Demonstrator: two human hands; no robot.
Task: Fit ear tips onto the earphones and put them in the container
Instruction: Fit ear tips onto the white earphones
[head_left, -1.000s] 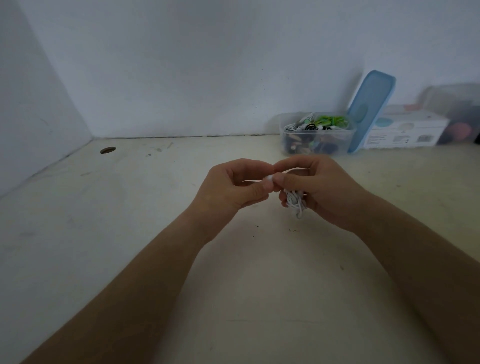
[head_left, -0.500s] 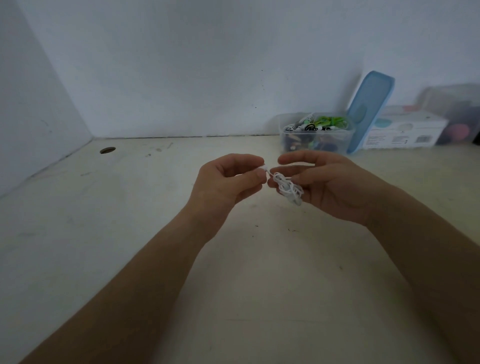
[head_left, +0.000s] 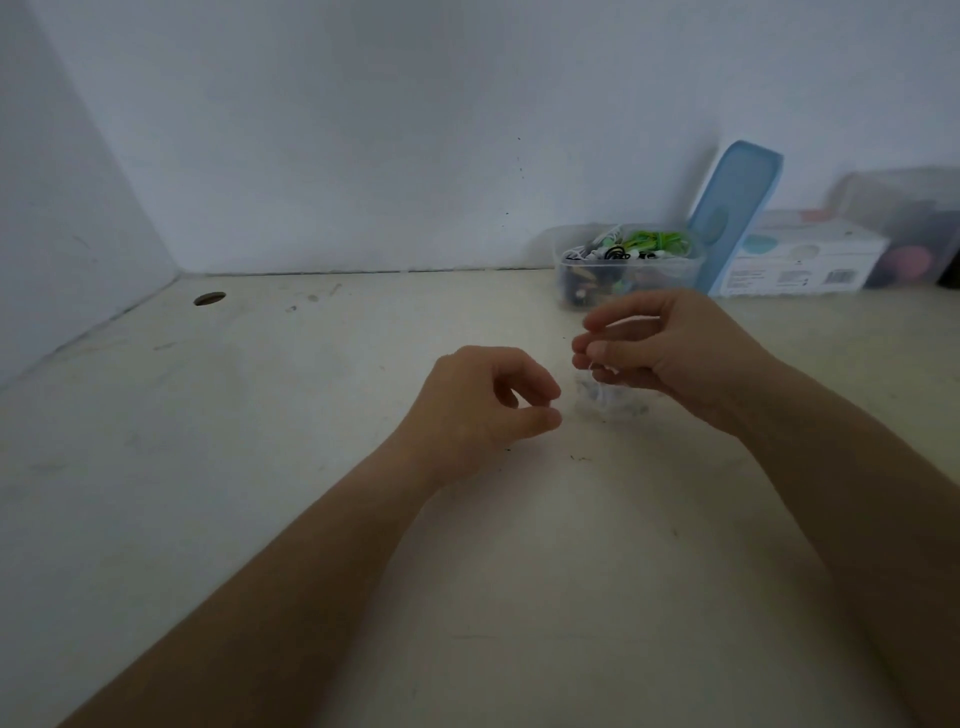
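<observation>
Coiled white wired earphones, blurred, are pinched at the top by the curled fingers of the right hand and hang below it over the cream tabletop. The left hand is held loosely curled beside them, apart from the cord, and nothing is seen in it. The clear plastic container, part-filled with tangled cables, stands beyond the right hand, and its blue lid is propped at the wall. Whether ear tips are fitted cannot be told. Risk: under so light a pinch the coil may be loosened or dropped short of the container, and a poorly seated tip may be shed.
</observation>
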